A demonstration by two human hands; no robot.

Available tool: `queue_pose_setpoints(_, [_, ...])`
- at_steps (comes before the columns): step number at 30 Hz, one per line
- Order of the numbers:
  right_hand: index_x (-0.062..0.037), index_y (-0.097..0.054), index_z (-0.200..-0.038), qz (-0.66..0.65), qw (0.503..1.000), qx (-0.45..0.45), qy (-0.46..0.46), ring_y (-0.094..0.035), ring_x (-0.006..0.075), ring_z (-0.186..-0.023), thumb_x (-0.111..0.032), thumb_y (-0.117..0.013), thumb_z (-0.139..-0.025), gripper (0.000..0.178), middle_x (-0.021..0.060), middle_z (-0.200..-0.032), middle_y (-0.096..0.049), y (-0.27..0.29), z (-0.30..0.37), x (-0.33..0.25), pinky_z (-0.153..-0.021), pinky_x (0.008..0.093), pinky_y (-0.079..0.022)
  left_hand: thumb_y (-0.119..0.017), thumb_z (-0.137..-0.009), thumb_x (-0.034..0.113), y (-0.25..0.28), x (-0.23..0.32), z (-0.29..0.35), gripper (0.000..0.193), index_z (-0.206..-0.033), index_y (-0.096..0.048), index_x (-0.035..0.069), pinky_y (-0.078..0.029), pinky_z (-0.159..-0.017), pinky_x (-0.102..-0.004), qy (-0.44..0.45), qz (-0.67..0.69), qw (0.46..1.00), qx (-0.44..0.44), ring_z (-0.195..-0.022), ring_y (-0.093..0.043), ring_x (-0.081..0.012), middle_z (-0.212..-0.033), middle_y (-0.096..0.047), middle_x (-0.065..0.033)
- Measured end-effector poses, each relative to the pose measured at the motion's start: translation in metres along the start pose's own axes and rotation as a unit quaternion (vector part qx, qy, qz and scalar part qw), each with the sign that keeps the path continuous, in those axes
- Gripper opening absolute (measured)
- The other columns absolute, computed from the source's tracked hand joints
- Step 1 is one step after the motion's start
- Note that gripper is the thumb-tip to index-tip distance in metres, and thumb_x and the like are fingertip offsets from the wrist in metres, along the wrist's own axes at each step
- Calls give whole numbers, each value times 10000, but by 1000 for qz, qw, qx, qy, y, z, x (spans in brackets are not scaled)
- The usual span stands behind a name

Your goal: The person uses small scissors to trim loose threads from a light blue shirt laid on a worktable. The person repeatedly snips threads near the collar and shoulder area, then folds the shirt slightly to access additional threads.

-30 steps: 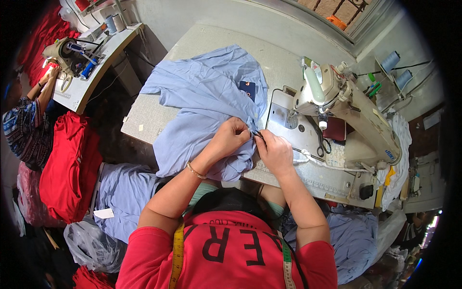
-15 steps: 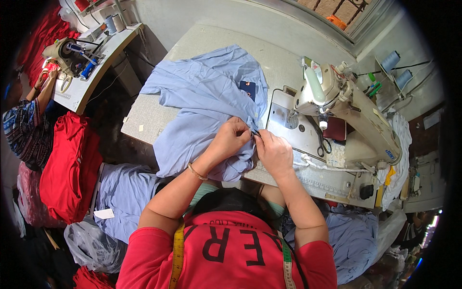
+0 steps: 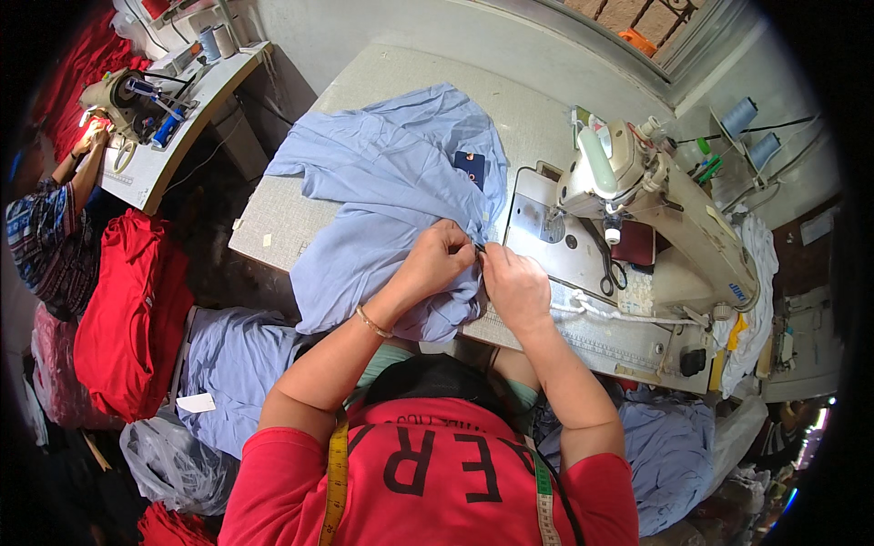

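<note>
Head view showed a pale blue cloth (image 3: 382,218) spread across the middle of the bench (image 3: 355,91), its lower part dropping over the near edge; lying so, the bench probably bore much of its weight. The left hand (image 3: 439,259) pinched a fold at the cloth's right side between thumb and forefinger, seemingly to steady it. Just beside it, the right hand (image 3: 519,291) pressed thumb and forefinger together on a small dark piece (image 3: 480,246), too small to identify. A navy tag (image 3: 469,167) lay on the cloth beyond the hands, apparently out of their way. Toward the bench's right edge stood a sewing machine (image 3: 701,232), with scissors (image 3: 608,273) nearby, handles toward the near edge, presumably for easy reach.
</note>
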State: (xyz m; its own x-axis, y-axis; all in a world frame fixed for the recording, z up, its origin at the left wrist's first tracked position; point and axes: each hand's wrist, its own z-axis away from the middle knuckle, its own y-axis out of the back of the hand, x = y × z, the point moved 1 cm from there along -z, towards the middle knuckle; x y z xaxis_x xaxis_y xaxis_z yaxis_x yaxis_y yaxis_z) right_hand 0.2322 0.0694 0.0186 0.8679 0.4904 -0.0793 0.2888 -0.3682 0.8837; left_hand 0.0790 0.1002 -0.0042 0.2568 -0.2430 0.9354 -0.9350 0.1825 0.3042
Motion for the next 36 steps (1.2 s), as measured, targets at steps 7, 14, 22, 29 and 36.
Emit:
queue_pose_setpoints(7, [-81,-530,-838,21,999,-6,31,-588,248,-582,-134,-587,-803,85,77,-664,-573,-1,-1,3,-557,351,-466,-596,-763,66,0,1,0,134,-731,-589,-64,-433,-661,-306,-8,-3,1000,9,-710,-534,-201,-743,-554,-120])
queue_pose_setpoints(14, [-87,-531,-806,27,999,5,33,-584,257,-560,-135,-587,-805,74,78,-640,-570,-6,-1,4,-545,355,-468,-593,-757,72,-2,-2,-1,128,-742,-603,-55,-442,-661,-307,-19,-6,1000,14,-706,-544,-211,-747,-565,-122])
queue_pose_setpoints(22, [-62,-534,-839,-81,995,17,-54,-579,350,-588,-154,-595,-815,114,156,-657,-599,-2,0,2,-542,430,-451,-570,-799,106,-1,3,2,170,-790,-591,-63,-437,-629,-282,4,42,999,22,-673,-513,-116,-707,-578,-88])
queue_pose_setpoints(29, [-60,-514,-827,-83,995,8,-62,-584,353,-577,-181,-593,-820,144,156,-644,-597,-1,-1,3,-539,436,-460,-553,-823,110,2,5,1,188,-798,-578,-75,-429,-600,-265,41,29,999,-2,-653,-467,-71,-643,-550,-57])
queue_pose_setpoints(36, [-56,-520,-834,-111,990,4,-87,-590,371,-582,-211,-588,-831,169,177,-640,-602,3,-1,3,-540,454,-464,-586,-816,112,0,1,2,170,-807,-592,-58,-431,-615,-257,1,30,999,26,-676,-517,-92,-711,-587,-58])
